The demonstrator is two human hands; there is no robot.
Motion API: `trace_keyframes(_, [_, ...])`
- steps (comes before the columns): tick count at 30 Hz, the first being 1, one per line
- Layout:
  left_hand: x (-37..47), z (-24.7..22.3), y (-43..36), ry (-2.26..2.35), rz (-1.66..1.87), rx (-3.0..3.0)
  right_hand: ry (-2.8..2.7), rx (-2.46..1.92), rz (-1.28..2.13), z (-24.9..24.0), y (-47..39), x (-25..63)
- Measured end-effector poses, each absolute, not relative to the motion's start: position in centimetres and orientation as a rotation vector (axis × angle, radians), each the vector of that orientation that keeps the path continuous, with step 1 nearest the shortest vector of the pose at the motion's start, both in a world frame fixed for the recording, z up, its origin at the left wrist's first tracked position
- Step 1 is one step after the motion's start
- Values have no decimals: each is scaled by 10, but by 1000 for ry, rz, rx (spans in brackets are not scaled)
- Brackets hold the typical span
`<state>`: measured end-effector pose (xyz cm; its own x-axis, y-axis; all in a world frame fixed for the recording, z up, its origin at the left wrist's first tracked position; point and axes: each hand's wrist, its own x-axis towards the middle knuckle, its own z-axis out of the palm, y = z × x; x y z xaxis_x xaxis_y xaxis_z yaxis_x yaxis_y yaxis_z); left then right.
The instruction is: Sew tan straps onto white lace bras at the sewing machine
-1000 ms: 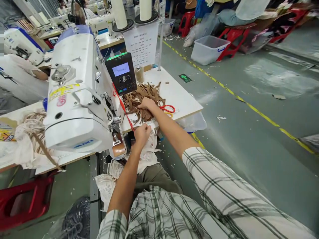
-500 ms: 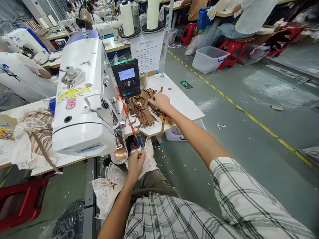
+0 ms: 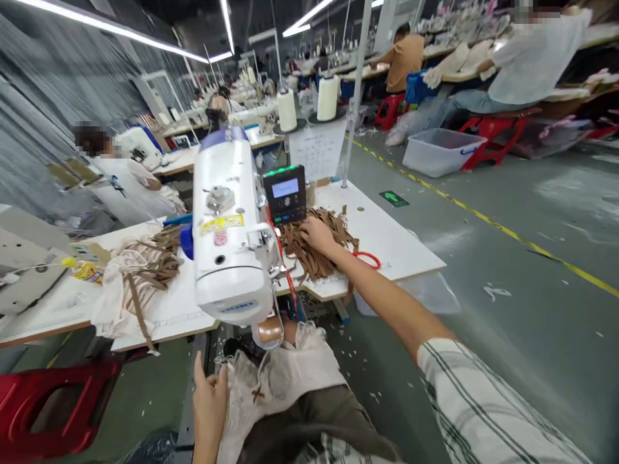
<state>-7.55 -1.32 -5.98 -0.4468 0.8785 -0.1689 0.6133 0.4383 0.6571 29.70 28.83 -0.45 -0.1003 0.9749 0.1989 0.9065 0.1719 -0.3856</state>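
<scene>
One clear change: the left hand [image 3: 209,394], now spread apart, has shifted beside the bra [image 3: 283,377]; the right hand [image 3: 316,234] stays at the strips [image 3: 309,259], its grip unclear.

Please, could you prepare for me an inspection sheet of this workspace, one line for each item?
Surface: white table, with a sewing machine at its edge.
Job's things: brown strips heaped near the control panel; pale lace garment below the machine.
Clutter: red loop handle beside the strips; white scrap on the floor.
Hands: right hand on the strips, grip unclear; left hand beside the garment, fingers apart, contact unclear.
Cables: nothing seen for certain; red cord hangs beside the machine.
Surroundings: seated co-worker, translucent bin, yellow floor line.
</scene>
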Motion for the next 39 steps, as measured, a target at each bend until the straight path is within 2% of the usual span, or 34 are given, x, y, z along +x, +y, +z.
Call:
trace_keyframes(4, [-89,-54,-25,2027,519,1276,-2003,-1728,238,20,257,316])
trace_keyframes(9, [-76,-26,-43,1595,580,1335,-1992,-1567,347,70,165,334])
trace_keyframes(12, [-63,5,-46,1612,822,1315,-2214,-1133,829,105,81,318])
trace_keyframes(14, [-52,27,-45,1662,962,1343,-2535,-658,1230,119,27,295])
trace_keyframes(15, [-45,38,-45,1657,1005,1375,-2690,-401,1358,121,5,283])
trace_keyframes(17, [-28,52,-43,1548,1040,1477,-2885,-28,1404,120,-27,258])
trace_keyframes(19, [-8,56,-43,1316,1001,1614,-2891,-125,1284,112,-39,240])
trace_keyframes(21, [13,48,-44,1070,867,1705,-2715,-524,1160,103,-33,232])
trace_keyframes(24, [34,26,-47,893,633,1682,-2297,-878,1189,87,-4,238])
trace_keyframes(29, [25,6,-46,956,524,1549,-1284,-939,1710,47,43,271])
trace_keyframes(32, [8,2,-41,1012,528,1491,-825,-919,1759,22,54,290])
trace_keyframes(39, [-6,-34,-25,1191,634,1245,-784,-925,1636,-17,59,312])
